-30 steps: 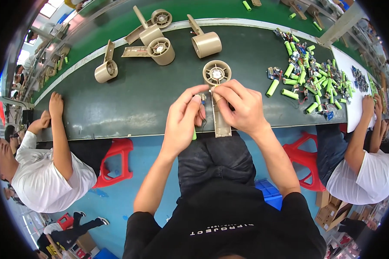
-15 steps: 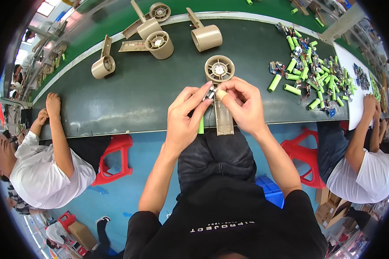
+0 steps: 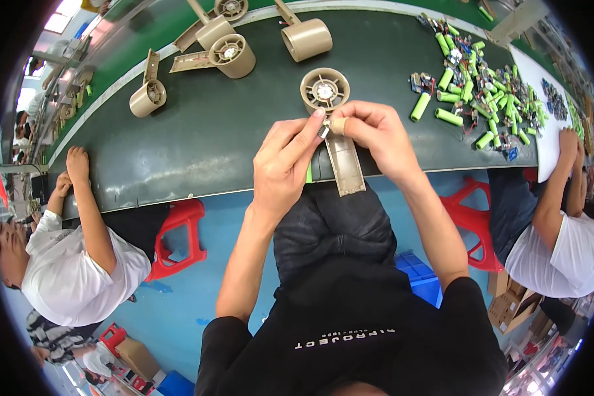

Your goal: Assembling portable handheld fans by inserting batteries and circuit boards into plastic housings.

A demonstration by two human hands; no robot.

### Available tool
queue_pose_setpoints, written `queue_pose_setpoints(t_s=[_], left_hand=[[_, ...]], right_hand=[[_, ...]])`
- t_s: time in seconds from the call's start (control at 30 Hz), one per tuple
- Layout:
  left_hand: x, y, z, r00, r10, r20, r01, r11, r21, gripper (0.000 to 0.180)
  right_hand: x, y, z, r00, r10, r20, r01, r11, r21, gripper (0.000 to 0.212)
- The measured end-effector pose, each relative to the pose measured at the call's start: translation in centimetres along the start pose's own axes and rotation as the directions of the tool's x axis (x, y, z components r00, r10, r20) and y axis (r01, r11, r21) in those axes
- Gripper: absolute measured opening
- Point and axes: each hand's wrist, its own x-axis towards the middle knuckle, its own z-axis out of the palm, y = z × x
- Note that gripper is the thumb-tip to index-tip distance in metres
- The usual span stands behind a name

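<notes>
Between the thumb and fingers of my left hand (image 3: 282,162) is a small circuit board (image 3: 323,131). My right hand (image 3: 381,137) is closed in a pinch right beside the board; a tan cover wraps one of its digits. What those fingertips hold is too small to make out. Just beyond both hands stands a beige fan housing (image 3: 325,90) with a spoked round end. Its open, trough-like handle (image 3: 346,166) runs toward me under my right fingers and over the table edge. A green battery cell (image 3: 309,174) shows partly behind my left hand.
More beige fan housings (image 3: 232,57) lie at the far left and far middle of the dark table (image 3: 198,145). A heap of green cells with wired boards (image 3: 468,92) is at the right. Seated co-workers (image 3: 79,264) rest their hands on the table at either side.
The whole view has shifted slightly, with the far housings nearer the top. My hands stay together at the board; the handle's near end now points a little further right.
</notes>
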Motion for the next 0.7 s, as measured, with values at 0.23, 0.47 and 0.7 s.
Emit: queue_pose_setpoints(t_s=[0.23,0.47,0.7], left_hand=[[-0.5,-0.2,-0.1,1.000,0.012,-0.015,-0.011,0.999,0.033,0.044],[-0.4,-0.1,0.3,0.999,0.032,0.003,-0.033,0.998,0.062,0.042],[-0.5,-0.4,0.2,1.000,0.013,0.006,-0.013,0.996,0.088,0.039]], right_hand=[[-0.3,-0.2,0.7,0.962,-0.268,-0.047,0.227,0.884,-0.408,0.009],[0.4,0.6,0.1,0.646,-0.732,0.215,0.595,0.306,-0.744,0.014],[0.7,1.5,0.4,0.544,-0.812,0.210,0.565,0.169,-0.807,0.017]])
